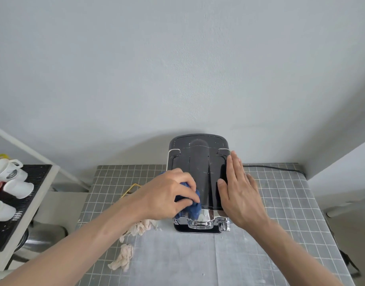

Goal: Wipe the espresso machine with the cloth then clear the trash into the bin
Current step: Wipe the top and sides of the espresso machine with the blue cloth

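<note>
A black espresso machine (199, 162) with a chrome front stands on the grey tiled counter (280, 203) against the wall. My left hand (169, 193) grips a bunched blue cloth (193, 207) against the machine's top left front. My right hand (239, 190) lies flat, fingers straight, along the machine's right side and top edge. Crumpled pale paper trash lies on the counter left of the machine: one piece (142, 226) near its base and another (122, 256) closer to me. No bin is visible.
A yellow wire object (130, 189) lies behind my left forearm. A black power cord (280, 169) runs along the counter's back right. To the left, a lower surface holds a black mat (22, 203) with white cups (8, 172).
</note>
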{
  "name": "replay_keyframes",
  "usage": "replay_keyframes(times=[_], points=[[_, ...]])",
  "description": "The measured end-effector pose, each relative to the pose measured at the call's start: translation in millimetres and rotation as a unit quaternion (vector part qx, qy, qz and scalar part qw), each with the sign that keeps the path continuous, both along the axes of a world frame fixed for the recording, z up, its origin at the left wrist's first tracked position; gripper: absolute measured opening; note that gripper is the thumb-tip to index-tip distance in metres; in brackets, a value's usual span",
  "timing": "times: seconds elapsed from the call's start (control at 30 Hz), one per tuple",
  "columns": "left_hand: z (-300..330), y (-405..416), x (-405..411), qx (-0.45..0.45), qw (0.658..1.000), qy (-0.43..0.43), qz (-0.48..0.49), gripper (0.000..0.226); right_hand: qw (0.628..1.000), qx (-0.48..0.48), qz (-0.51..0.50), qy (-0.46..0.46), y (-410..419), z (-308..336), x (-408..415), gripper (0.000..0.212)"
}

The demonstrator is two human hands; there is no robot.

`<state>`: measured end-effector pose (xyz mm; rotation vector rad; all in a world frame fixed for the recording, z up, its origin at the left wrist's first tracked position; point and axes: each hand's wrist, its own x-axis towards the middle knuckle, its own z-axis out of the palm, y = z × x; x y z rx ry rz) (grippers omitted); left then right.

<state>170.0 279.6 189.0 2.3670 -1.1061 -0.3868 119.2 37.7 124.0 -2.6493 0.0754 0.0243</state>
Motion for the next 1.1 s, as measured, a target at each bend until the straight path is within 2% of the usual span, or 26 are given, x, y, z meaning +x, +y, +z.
replay_keyframes(times=[0.13,0.23,0.33,0.5,0.63,0.73,0.9,1.0,1.1], points=[[-16.0,-34.2,35.6,-0.049,0.991,-0.063,0.112,0.018,1.0,0.015,0.004,0.003,-1.1,1.5,-0.1,0.066],[-15.4,-51.1,72.6,-0.04,0.981,-0.052,0.182,0.021,1.0,0.017,0.005,0.004,-2.3,2.5,-0.6,0.066],[-9.5,-47.6,72.2,-0.026,0.985,-0.038,0.164,0.021,1.0,0.017,0.006,0.005,-1.0,2.1,-0.8,0.065],[0.3,-31.6,7.9,-0.027,0.996,0.022,0.086,0.017,1.0,0.018,0.002,0.0,-1.2,0.0,-1.0,0.065],[1.0,-26.7,-12.5,-0.016,0.998,0.023,0.05,0.017,1.0,0.011,0.007,-0.001,-2.2,-0.3,-1.4,0.065],[-7.9,-35.6,1.7,-0.036,0.997,0.003,0.069,0.014,1.0,0.013,0.008,0.001,-3.4,-0.6,-1.4,0.065],[-15.9,-67.9,72.2,-0.041,0.98,-0.068,0.183,0.016,1.0,0.02,0.01,-0.002,-2.3,0.4,-2.8,0.064],[-10.3,-81.4,95.2,-0.004,0.98,-0.077,0.184,0.02,1.0,0.014,0.008,0.0,-2.2,2.2,-2.2,0.064],[-7.8,-72.9,76.6,-0.007,0.986,-0.064,0.155,0.017,1.0,0.007,0.008,0.002,-2.2,1.3,-2.4,0.065]])
